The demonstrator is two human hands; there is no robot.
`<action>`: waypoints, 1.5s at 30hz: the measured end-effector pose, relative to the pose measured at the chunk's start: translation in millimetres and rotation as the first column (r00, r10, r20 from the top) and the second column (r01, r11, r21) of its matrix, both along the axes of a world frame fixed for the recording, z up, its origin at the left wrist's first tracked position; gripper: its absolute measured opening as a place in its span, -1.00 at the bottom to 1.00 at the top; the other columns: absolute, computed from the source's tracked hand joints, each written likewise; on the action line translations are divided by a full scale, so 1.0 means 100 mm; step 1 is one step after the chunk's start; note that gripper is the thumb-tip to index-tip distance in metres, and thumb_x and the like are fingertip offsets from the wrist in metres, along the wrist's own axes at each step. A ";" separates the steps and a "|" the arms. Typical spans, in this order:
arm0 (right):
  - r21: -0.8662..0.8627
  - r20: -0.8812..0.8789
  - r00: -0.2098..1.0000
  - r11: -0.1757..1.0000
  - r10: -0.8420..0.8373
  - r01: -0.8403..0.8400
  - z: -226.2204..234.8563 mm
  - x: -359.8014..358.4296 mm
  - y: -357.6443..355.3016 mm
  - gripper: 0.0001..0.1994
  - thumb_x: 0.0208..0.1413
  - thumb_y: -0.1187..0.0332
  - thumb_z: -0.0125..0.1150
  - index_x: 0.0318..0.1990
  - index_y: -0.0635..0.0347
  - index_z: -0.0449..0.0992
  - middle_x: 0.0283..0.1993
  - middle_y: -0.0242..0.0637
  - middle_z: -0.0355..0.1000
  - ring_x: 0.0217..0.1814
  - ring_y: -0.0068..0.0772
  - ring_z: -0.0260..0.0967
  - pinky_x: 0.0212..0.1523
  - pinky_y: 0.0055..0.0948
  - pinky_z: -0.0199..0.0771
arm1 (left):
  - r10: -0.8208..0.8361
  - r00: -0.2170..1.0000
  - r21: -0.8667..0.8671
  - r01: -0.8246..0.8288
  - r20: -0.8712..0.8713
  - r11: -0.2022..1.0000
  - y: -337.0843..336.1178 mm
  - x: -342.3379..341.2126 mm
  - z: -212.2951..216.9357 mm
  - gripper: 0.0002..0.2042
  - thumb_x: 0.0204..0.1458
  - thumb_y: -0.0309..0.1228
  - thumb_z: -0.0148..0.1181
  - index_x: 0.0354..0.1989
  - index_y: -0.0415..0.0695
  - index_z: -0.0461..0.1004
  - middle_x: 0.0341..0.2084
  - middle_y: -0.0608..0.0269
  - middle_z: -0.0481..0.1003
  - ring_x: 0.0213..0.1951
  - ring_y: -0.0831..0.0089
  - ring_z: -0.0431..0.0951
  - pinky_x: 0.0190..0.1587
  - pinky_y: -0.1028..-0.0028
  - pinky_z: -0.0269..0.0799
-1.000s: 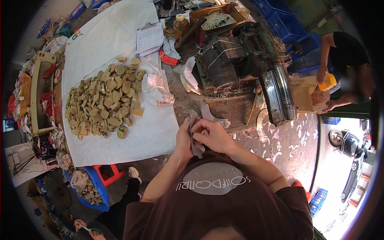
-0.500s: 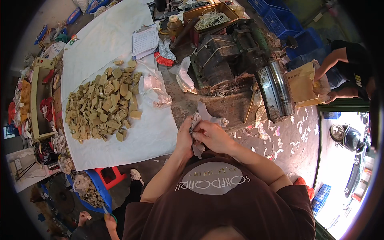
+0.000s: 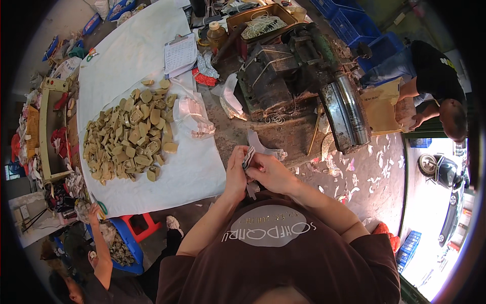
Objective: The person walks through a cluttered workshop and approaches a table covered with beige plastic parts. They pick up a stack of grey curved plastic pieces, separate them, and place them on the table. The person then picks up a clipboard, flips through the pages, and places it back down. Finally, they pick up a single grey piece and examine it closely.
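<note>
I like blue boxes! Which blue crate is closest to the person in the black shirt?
The blue crate right beside that person's arm at the upper right. The other blue crates sit farther back, along the top edge.

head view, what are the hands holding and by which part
Both hands, left hand and right hand, pinch a small stack of pale flat pieces, fingers on its lower end.

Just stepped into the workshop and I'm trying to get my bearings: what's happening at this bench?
The person wearing the camera holds a small stack of thin grey cut pieces between the left hand and right hand, close to the chest. To the left, tan shaped pieces lie heaped on a white sheet. A dark machine stands ahead; another person handles cardboard at right.
</note>
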State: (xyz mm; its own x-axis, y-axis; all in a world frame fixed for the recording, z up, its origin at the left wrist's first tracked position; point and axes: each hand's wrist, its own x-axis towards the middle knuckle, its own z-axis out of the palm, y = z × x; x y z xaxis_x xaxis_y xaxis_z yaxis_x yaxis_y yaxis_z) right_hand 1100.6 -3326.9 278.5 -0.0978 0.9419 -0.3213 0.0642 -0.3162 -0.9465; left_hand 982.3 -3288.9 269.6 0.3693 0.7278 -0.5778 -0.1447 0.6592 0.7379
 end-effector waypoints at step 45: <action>0.224 0.306 0.900 0.942 -0.312 0.251 0.01 0.23 -0.07 -0.62 -0.13 0.48 0.32 -0.11 0.31 0.37 -0.44 -0.25 0.41 -0.40 -0.39 0.41 -0.31 -0.44 0.44 | 0.014 0.936 -0.500 0.175 0.351 0.848 0.01 0.18 -0.06 -0.57 0.20 0.03 -0.31 -0.29 -0.08 0.36 -0.70 0.43 0.21 -0.72 0.64 0.15 -0.78 0.63 -0.02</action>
